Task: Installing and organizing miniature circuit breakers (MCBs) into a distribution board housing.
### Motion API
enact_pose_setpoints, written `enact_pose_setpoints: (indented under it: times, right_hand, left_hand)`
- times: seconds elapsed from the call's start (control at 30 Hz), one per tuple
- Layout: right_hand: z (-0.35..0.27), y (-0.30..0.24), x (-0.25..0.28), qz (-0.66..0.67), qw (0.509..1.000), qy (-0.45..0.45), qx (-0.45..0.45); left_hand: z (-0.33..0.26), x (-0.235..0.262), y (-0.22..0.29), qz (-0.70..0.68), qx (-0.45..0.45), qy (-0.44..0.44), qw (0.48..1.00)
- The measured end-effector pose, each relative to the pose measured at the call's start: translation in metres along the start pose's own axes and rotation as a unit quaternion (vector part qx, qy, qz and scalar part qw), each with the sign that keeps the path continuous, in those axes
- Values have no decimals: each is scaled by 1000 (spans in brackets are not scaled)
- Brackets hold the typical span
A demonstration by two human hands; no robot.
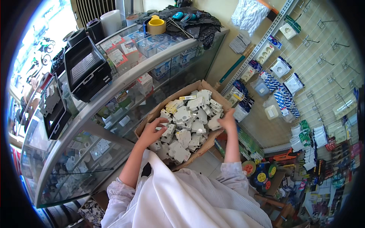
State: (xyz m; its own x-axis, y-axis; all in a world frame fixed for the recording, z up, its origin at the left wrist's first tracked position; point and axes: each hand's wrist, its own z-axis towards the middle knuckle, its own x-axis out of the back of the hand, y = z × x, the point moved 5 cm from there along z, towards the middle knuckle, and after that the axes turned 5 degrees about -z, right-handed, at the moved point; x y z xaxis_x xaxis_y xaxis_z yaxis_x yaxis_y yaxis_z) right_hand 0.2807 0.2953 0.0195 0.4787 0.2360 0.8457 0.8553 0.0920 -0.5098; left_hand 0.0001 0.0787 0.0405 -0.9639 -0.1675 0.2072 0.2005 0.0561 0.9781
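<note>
An open cardboard box [207, 146] sits in front of me, heaped with pale grey circuit breakers [183, 116]. One piece in the heap is yellowish [173, 106], and a small yellow-labelled piece [187, 97] lies near the far side. Over the box's left part hovers my left hand [151, 132], fingers spread and nothing seen in them. My right hand [228, 121] is at the right rim, thumb apart from the fingers. Its thumb points at a grey breaker [214, 123]; whether it touches that piece I cannot tell.
Left of the box stands a glass display counter [102, 95] holding small boxes. On it are an open black case [85, 68], yellow tape rolls [156, 26] and a dark crumpled sheet [205, 28]. A wall rack [319, 68] with hooks and packaged sockets rises at right, cable reels [261, 176] below it.
</note>
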Motion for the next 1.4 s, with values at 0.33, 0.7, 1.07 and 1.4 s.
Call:
enact_pose_setpoints:
  times: [0.33,0.7,1.07,1.4]
  right_hand:
    - [-41,10,15,520,826,-216,-18]
    - [-108,-123,-88,610,721,-328,-34]
    - [3,0,-42,-344,923,-71,161]
    - [12,-3,-80,-424,888,-103,145]
  left_hand:
    - [13,-23,25,-16,4,-50,999]
    - [8,-30,18,-89,-45,25,995]
    - [-12,18,-9,-115,-30,157,980]
    - [-13,10,-8,-98,1,116,988]
